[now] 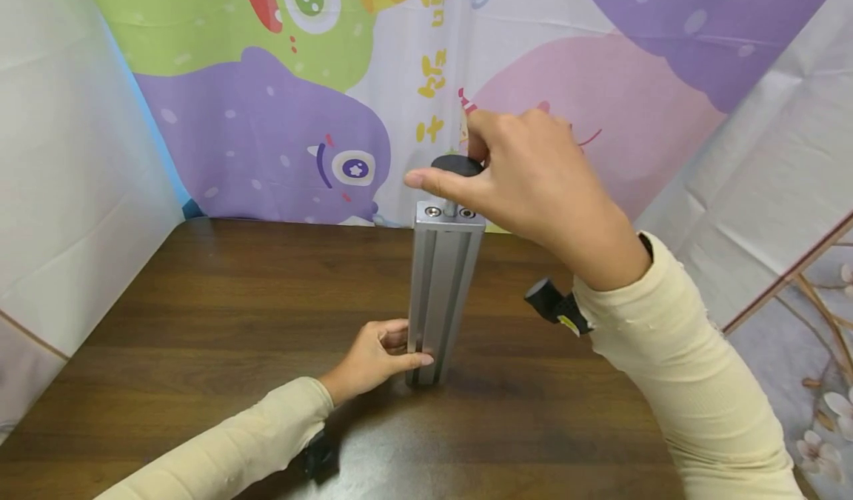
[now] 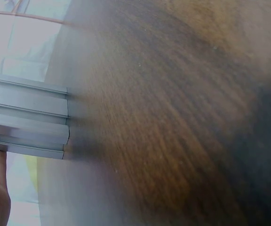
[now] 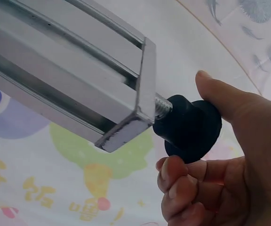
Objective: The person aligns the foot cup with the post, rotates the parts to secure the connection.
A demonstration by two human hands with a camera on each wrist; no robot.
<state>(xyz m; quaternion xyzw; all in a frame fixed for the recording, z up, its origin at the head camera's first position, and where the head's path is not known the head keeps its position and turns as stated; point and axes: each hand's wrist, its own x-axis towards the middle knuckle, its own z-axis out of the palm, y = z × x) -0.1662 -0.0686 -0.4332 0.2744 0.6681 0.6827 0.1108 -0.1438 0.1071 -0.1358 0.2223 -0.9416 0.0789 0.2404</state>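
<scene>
An aluminium profile [image 1: 442,292] with grooved sides stands upright on the wooden table. My left hand [image 1: 365,363] grips it near the bottom, thumb across the front face and fingers round the far side. Its top carries an end plate [image 1: 433,224] with two socket screws. From that plate rises a threaded stud [image 3: 162,106], topped by a black levelling foot [image 3: 189,129]. My right hand [image 1: 540,181] holds the foot's round base between thumb and curled fingers. In the left wrist view, the profile's lower end [image 2: 27,117] meets the table, with fingertips against one side.
The brown wooden table [image 1: 220,322] spreads around the profile. Behind it hangs a curtain [image 1: 426,115] with cartoon monsters, and pale fabric walls [image 1: 60,152] rise on both sides. A black wrist camera [image 1: 549,300] sticks out below the right sleeve.
</scene>
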